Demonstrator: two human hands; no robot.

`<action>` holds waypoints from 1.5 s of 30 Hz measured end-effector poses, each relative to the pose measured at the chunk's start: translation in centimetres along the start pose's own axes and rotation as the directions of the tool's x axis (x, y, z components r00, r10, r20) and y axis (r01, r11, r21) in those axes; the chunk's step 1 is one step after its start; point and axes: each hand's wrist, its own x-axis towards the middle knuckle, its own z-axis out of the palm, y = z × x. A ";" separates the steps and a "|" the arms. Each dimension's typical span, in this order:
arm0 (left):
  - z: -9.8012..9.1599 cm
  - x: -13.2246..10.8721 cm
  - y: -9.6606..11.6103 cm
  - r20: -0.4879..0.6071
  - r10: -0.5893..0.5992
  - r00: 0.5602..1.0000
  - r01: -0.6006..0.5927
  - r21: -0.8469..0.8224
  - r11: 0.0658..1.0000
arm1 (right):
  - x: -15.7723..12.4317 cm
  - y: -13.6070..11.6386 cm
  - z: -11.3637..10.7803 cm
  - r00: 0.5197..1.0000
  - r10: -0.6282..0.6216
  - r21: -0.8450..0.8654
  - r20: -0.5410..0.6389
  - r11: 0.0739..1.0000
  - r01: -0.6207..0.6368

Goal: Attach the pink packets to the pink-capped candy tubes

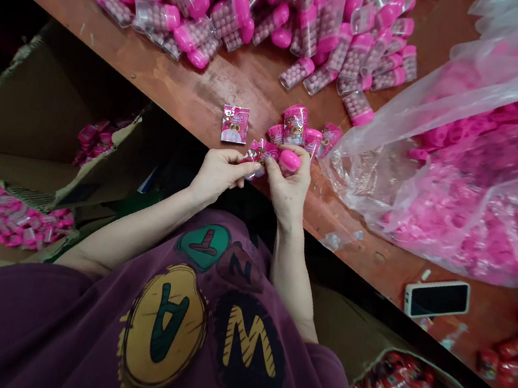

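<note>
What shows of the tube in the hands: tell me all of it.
The tube is small and lies roughly level over the near edge of the wooden table. Its rounded pink cap, glossy like plastic, points right. A pink printed wrapper covers the body, so the contents are hidden. The left hand pinches the wrapped end with its fingertips; the right hand grips the capped end.

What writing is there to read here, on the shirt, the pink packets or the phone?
"T", "A", "W" or "M": big letters in circles on the purple shirt, seen upside down; a fourth, "Z" or "N", is unclear.
Wrapped tube in left hand and right hand: print too blurred.
Flat packet on table: blurred.
Phone: dark screen, nothing.
</note>
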 end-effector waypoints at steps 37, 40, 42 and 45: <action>-2.8 -1.3 1.2 -0.211 -0.080 0.974 0.033 -0.218 0.975 | -2.2 -2.3 -3.0 0.987 0.157 -0.608 0.019 0.786 -0.113; -1.2 -2.0 1.2 -0.106 -0.120 0.987 0.087 -0.272 0.958 | -2.5 -2.8 -2.6 0.997 0.075 -0.324 -0.030 0.943 -0.081; -0.2 -2.3 0.9 -0.007 -0.153 0.988 0.143 -0.312 0.939 | -2.6 -3.1 -1.9 0.996 0.071 -0.078 0.059 0.995 -0.066; 0.5 -2.3 0.3 0.107 -0.176 0.979 0.202 -0.333 0.921 | -2.8 -3.1 -1.1 0.991 0.071 0.088 0.115 0.993 -0.081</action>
